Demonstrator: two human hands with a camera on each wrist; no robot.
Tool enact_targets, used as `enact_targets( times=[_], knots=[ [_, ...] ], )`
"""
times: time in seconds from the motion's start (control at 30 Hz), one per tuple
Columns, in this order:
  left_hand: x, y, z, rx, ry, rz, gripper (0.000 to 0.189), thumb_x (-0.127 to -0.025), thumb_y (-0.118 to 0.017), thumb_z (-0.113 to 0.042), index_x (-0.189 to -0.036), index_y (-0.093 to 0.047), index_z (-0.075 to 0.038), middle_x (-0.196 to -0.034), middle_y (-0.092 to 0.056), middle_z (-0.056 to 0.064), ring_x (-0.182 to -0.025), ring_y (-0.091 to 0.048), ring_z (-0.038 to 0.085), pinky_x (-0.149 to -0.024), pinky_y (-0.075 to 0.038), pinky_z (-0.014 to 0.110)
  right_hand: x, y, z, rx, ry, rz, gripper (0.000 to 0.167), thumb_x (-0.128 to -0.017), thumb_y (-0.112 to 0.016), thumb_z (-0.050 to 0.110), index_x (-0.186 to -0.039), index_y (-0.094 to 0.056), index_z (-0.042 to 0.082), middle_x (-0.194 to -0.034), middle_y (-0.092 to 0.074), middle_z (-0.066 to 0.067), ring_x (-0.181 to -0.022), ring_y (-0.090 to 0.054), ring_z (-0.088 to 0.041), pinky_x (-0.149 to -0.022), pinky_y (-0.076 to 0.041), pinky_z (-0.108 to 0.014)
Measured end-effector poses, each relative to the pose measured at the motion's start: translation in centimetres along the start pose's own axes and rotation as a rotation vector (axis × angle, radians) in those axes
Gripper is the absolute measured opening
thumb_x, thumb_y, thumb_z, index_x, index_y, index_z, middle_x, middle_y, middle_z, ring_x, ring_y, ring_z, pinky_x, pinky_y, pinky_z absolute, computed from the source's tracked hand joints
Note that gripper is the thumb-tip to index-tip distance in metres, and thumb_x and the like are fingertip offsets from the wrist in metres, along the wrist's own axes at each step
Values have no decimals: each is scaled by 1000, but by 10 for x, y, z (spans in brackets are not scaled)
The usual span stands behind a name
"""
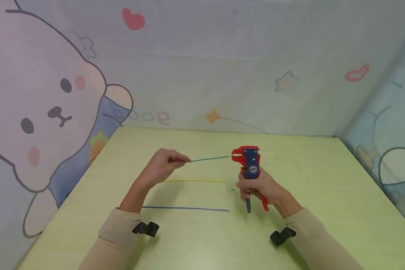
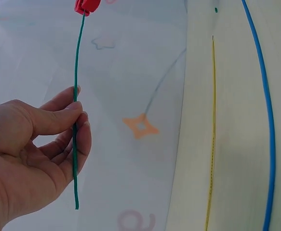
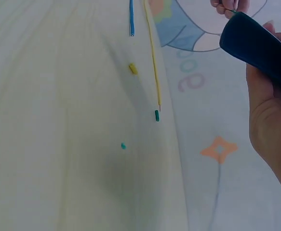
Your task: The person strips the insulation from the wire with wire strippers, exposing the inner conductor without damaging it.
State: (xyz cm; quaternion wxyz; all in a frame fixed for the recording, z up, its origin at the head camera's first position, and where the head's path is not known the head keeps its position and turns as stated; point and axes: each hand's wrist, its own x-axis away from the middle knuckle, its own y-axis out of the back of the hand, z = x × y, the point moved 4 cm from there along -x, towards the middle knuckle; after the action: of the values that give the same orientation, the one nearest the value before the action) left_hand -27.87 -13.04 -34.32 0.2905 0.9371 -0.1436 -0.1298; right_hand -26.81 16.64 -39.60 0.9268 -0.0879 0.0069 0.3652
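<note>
Cartoon-printed sheeting (image 1: pixel 206 75) was hung behind and beside a pale, wood-grained counter (image 1: pixel 310 180). Above it, a green wire (image 1: pixel 209 158) was pinched between the thumb and fingers of the left hand (image 1: pixel 165 163), its tail running down past the palm. It was held nearly straight, presumably so that its far end was lined up with the tool. By the right hand (image 1: pixel 258 185), a red-and-blue pistol-grip wire stripper (image 1: pixel 251 161) was gripped round the handles, its nose pointed toward the other hand, an angle seemingly chosen so that the wire could be met end-on. The green wire's far end was set at the red jaws, though whether it was clamped there could not be told.

On the counter, a yellow wire (image 1: pixel 194 181) and a blue wire (image 1: pixel 185 207) were laid roughly parallel and apart, probably so that tangling was avoided and both were within easy reach. Bare metal (image 3: pixel 160 108) was exposed at the yellow wire's tip; none could be made out at the blue wire's visible end. Near these tips, a yellow scrap (image 3: pixel 133 69), a green scrap (image 3: pixel 157 115) and a smaller green bit (image 3: pixel 123 146) were scattered, with no arrangement apparent
</note>
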Motion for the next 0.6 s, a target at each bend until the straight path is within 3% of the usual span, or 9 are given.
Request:
enact_targets(
  times=[0.43,0.6],
  knots=[
    [-3,-3,13,-20,48,7,21,-96,-64,-3,-109,-79,-10,-115,-71,7,-109,-64,26,-87,-51,42,-3,2,4,-71,48,38,13,-95,-53,-6,-86,-56,3,-72,-59,-6,-66,-65,-22,-74,-58,-41],
    [-4,-11,21,-40,71,64,21,-95,-64,0,-109,-78,-6,-112,-72,7,-104,-66,25,-86,-53,40,-2,2,4,-91,42,25,12,-96,-53,-6,-90,-56,4,-74,-59,-6,-68,-65,-22,-76,-58,-41]
  ],
)
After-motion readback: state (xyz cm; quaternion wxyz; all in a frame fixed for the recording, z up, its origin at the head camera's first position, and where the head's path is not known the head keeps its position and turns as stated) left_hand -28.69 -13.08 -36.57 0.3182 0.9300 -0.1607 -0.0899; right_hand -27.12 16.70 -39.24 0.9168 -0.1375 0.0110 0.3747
